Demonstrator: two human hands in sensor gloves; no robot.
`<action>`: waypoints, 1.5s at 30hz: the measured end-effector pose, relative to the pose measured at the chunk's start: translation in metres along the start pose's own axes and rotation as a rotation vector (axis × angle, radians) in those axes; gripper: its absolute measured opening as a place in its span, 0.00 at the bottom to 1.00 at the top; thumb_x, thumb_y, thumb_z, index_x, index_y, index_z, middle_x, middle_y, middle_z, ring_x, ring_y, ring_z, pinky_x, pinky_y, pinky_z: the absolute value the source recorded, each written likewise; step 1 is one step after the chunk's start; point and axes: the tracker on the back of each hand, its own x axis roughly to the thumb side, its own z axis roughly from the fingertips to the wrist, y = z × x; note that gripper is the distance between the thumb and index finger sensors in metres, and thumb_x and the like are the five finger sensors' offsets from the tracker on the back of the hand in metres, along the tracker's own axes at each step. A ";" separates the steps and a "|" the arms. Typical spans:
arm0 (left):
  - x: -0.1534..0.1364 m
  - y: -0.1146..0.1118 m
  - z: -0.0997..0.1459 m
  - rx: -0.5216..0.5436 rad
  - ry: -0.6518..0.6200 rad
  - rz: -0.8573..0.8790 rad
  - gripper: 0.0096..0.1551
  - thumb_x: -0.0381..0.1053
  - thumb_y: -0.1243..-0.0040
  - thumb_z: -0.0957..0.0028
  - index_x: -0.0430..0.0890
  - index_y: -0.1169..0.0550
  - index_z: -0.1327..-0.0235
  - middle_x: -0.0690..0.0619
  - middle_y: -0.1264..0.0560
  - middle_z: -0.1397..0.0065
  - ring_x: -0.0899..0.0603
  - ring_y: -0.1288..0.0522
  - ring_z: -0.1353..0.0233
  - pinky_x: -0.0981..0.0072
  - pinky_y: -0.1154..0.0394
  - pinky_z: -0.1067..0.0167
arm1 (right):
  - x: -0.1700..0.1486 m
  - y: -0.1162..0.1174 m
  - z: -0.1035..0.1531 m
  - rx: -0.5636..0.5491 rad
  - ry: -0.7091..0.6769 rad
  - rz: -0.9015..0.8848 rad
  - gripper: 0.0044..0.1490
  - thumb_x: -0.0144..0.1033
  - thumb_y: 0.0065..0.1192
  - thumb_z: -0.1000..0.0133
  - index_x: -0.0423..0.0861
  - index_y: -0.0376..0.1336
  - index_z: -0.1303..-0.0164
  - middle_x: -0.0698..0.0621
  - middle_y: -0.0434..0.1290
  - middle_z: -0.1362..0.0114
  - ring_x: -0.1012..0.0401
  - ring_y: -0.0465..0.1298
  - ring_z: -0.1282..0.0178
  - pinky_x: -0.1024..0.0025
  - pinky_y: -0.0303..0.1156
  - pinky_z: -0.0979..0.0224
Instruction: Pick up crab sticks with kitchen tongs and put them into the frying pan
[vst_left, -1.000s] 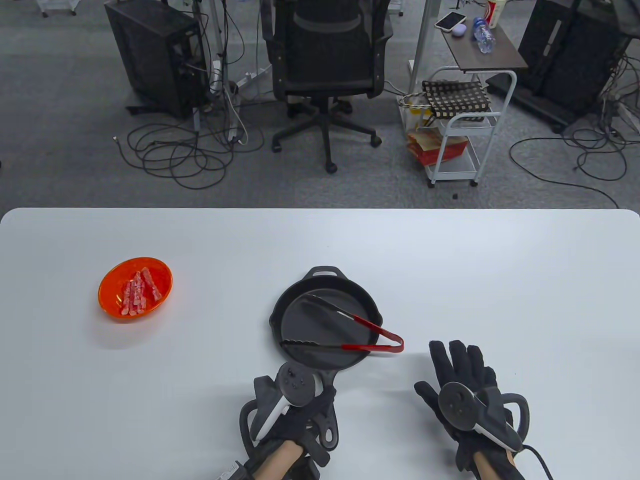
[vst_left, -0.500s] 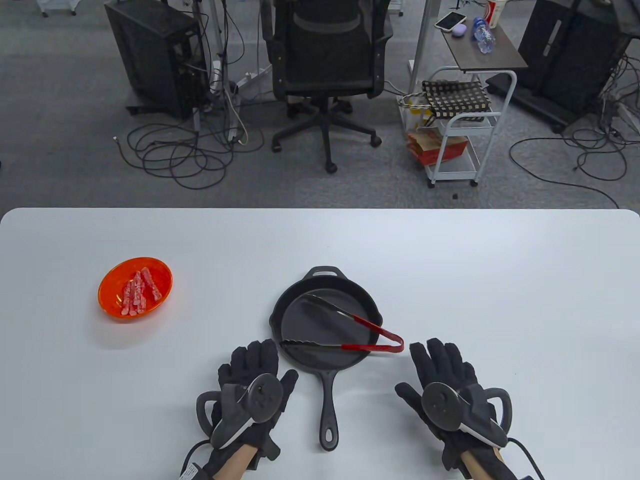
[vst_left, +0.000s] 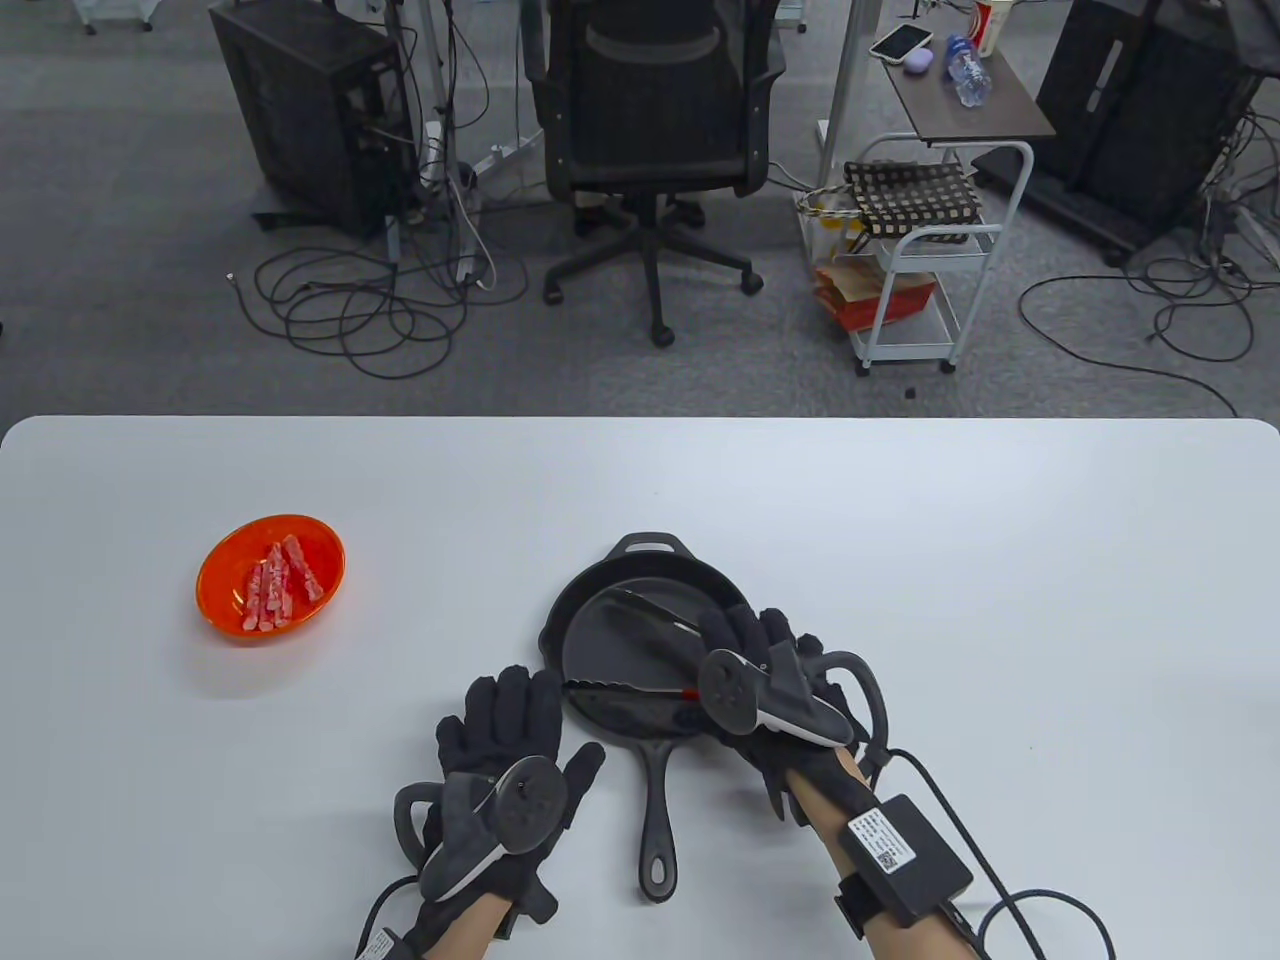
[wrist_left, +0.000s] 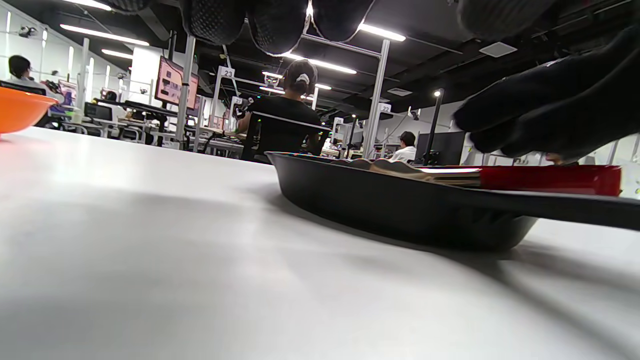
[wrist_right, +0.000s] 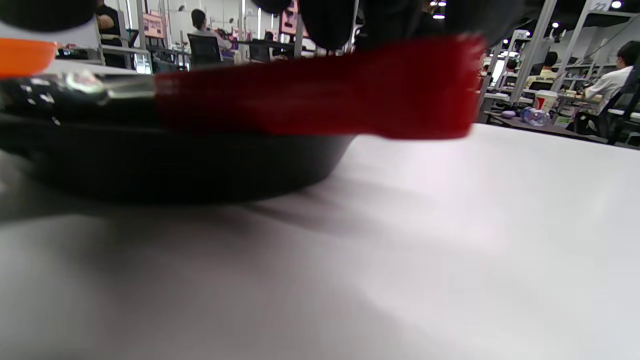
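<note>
The black frying pan (vst_left: 585, 650) sits at the table's middle front, its long handle (vst_left: 655, 820) pointing at me. The red-handled tongs (vst_left: 620, 687) lie spread across the pan. My right hand (vst_left: 745, 640) reaches over their red handles (wrist_right: 320, 95), fingers bent down onto the top. In the left wrist view a thin gap shows between those fingers (wrist_left: 540, 120) and the near handle (wrist_left: 550, 180). My left hand (vst_left: 510, 730) lies flat on the table left of the pan handle. Crab sticks (vst_left: 278, 588) fill the orange bowl (vst_left: 220, 590) at far left.
A black box (vst_left: 905, 860) and cable are strapped to my right forearm. Beyond the table's far edge stand an office chair (vst_left: 655, 120), a white cart (vst_left: 920, 250) and floor cables. Bare white tabletop (vst_left: 1000, 560) lies right of the pan.
My left hand let go of the pan handle and settled flat on the table to its left. My right hand moved from the table's right up and left onto the tongs' handles.
</note>
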 end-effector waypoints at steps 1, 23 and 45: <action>0.001 0.000 0.000 0.001 -0.002 -0.001 0.50 0.75 0.54 0.40 0.48 0.43 0.12 0.40 0.43 0.12 0.26 0.43 0.16 0.23 0.43 0.32 | 0.003 0.003 -0.006 0.027 0.009 -0.008 0.66 0.71 0.53 0.47 0.43 0.38 0.10 0.39 0.50 0.10 0.35 0.53 0.14 0.30 0.58 0.24; -0.008 0.000 -0.006 -0.055 0.046 0.066 0.50 0.75 0.53 0.40 0.48 0.43 0.12 0.40 0.41 0.12 0.26 0.42 0.17 0.24 0.43 0.32 | 0.001 0.014 -0.014 -0.041 0.038 0.032 0.67 0.63 0.67 0.52 0.40 0.42 0.12 0.39 0.61 0.17 0.36 0.55 0.16 0.30 0.57 0.25; -0.036 0.009 -0.012 -0.047 0.147 0.072 0.52 0.75 0.53 0.40 0.47 0.45 0.11 0.40 0.40 0.13 0.26 0.41 0.17 0.24 0.42 0.32 | -0.042 0.007 0.092 -0.223 0.142 -0.118 0.67 0.66 0.65 0.52 0.34 0.49 0.15 0.37 0.69 0.27 0.53 0.81 0.45 0.57 0.81 0.48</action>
